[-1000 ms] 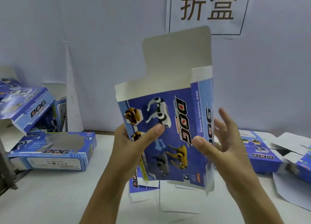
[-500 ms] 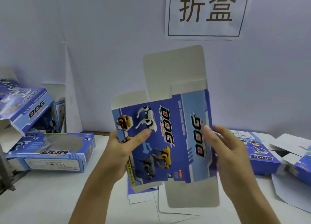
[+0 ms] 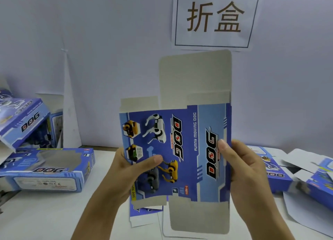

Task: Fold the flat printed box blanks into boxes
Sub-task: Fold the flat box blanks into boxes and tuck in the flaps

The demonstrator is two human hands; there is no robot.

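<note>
The box blank [image 3: 175, 155] is up in the air in front of the person, held upright between both hands, below the paper sign [image 3: 214, 18] pinned to the wall. A second ago it was half squared up, its side panel angled back, and the right hand hung open beside it; now the panels lie almost flat and spread toward us, the "DOG" side panel fully facing, and the blank has dropped lower under the sign.

The left hand [image 3: 129, 169] pinches the blank's left edge — thumb laid across the printed face near the yellow dog, fingers behind the card and out of sight. The right hand [image 3: 241, 165] has closed on the right edge, thumb pressed on the front by the big logo, the fingers wrapped round behind.

So, as I read it, the tube is not yet opened: the person has flattened and re-gripped it, likely to break the creases or find the proper fold line. The grey top flap [image 3: 195, 73] stands straight up toward the sign and the bottom flap [image 3: 200, 216] hangs straight down — neither tucked.

Down on the white table [image 3: 45, 212], left of the blank, a finished window box [image 3: 46, 169] lies on its side with another box [image 3: 21, 119] leaning above it; right of the blank sit more blue boxes [image 3: 275, 173], some part-folded. More flat blanks [image 3: 144, 216] lie on the table just below the held one.
</note>
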